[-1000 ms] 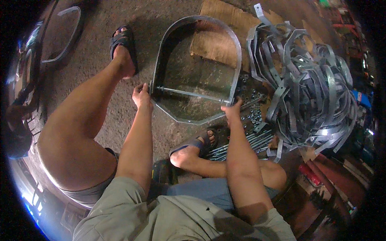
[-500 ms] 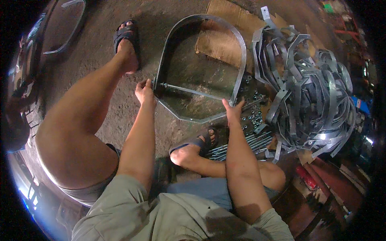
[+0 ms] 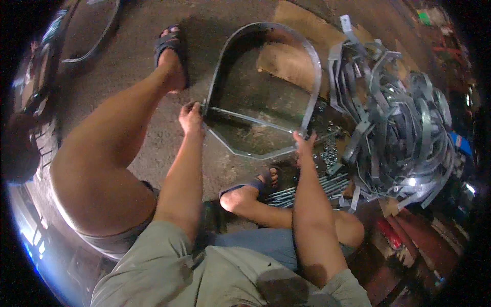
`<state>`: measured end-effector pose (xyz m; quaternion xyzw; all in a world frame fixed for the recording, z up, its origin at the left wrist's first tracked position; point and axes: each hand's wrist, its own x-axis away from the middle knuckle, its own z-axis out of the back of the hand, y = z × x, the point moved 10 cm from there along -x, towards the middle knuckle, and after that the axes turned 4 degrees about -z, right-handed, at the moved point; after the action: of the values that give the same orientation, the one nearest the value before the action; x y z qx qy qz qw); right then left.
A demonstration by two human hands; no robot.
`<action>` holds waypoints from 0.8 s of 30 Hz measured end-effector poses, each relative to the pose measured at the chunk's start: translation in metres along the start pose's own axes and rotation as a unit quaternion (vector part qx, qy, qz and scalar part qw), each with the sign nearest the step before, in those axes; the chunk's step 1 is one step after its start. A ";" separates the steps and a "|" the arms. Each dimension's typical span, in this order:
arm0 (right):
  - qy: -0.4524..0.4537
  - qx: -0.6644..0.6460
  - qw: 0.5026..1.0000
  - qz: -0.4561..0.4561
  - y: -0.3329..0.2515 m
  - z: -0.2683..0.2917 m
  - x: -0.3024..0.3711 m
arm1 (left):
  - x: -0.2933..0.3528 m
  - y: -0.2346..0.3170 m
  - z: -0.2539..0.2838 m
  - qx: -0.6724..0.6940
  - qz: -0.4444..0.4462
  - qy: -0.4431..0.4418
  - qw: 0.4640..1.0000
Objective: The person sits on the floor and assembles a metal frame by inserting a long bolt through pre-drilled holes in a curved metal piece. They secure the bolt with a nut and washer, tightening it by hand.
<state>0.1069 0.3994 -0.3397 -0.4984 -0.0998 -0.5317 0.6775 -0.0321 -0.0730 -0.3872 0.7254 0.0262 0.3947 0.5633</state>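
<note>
A large galvanized clevis hanger [image 3: 318, 77], a rounded strap joined to an angled lower strap [image 3: 235, 152], lies before me. A long threaded bolt [image 3: 253, 119] spans it from side to side. My left hand [image 3: 191, 118] pinches the left joint, at the bolt's end; its fingertips are partly hidden behind the strap. Around the right joint, my right hand [image 3: 305, 147] has its thumb and fingers closed, and what sits right between them is hard to make out.
To the right rises a tangled heap of bent metal straps [image 3: 404, 123]. Loose nuts [image 3: 330, 148] and several threaded rods [image 3: 317, 188] lie near my right forearm. Cardboard [image 3: 286, 64] lies partly under the hanger. My sandaled feet [image 3: 171, 48] flank the work. A curved strap [image 3: 102, 41] is at upper left.
The whole scene has shifted slightly right and down. My right thumb and fingers, spread apart before, have drawn closer together on the right joint. My left hand stays at the left joint.
</note>
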 end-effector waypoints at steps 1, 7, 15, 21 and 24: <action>0.017 -0.015 0.999 -0.037 0.001 0.003 0.006 | 0.006 0.002 -0.003 0.028 0.000 0.008 1.000; 0.016 0.058 0.997 0.044 -0.013 -0.005 0.013 | 0.022 0.017 -0.003 -0.057 -0.011 0.028 0.998; 0.152 0.079 0.976 0.137 -0.036 0.009 0.022 | 0.010 0.007 0.005 -0.042 -0.064 0.037 0.996; 0.230 0.225 0.896 0.305 -0.148 -0.039 0.060 | 0.029 0.031 -0.004 -0.156 -0.026 0.061 0.985; 0.061 0.194 0.893 0.403 -0.177 -0.120 0.079 | 0.028 0.034 -0.002 -0.162 -0.049 0.080 0.982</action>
<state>-0.0529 0.2675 -0.2441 -0.3212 0.0499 -0.2129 0.9214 -0.0277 -0.0705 -0.3429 0.5886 0.0426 0.4227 0.6878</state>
